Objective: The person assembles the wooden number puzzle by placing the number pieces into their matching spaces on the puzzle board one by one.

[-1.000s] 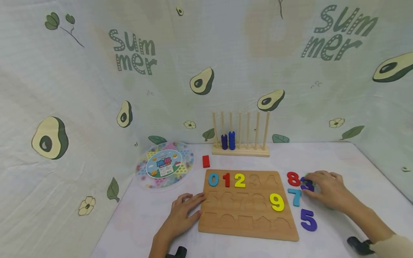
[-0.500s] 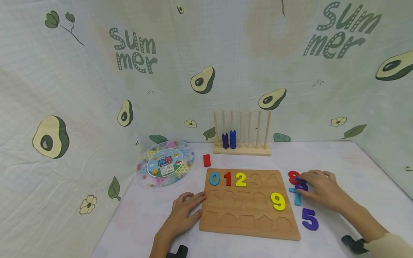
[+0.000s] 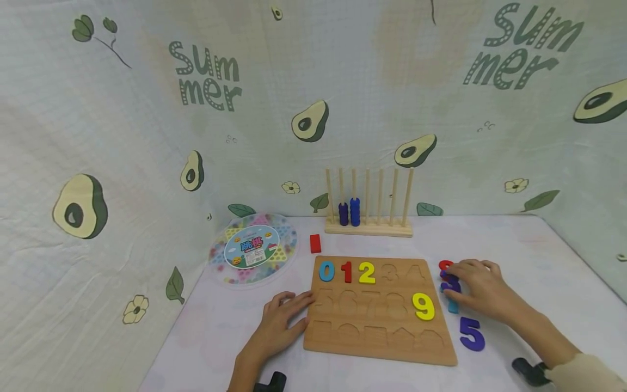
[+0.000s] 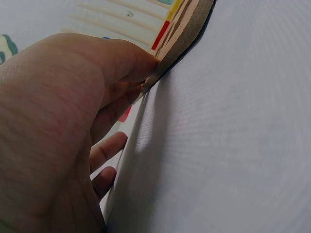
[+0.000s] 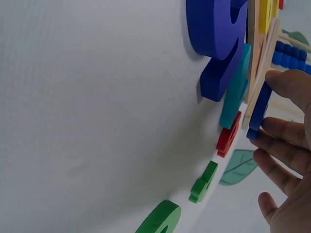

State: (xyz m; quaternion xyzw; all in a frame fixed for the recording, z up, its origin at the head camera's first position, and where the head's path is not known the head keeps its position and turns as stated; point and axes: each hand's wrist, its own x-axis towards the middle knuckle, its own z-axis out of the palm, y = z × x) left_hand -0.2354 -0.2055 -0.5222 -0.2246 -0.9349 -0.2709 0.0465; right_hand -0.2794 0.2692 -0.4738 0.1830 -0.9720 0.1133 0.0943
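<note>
Right hand (image 3: 482,288) pinched a dark-blue number piece (image 3: 452,285), lifted beside the puzzle board (image 3: 379,310); its digit was hidden by the fingers. It half-covered red 8 (image 3: 444,266) and teal 7 (image 3: 453,306). Left hand (image 3: 279,324) lay flat, fingers loose, thumb against the board's left edge on the surface (image 3: 514,245).

The head view looks down over the puzzle board (image 3: 379,310); both wrist views skim its edges close up.

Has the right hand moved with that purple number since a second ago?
Yes. The right hand has carried the purple number left, toward the wooden board; it now overlaps the red 8.
</note>
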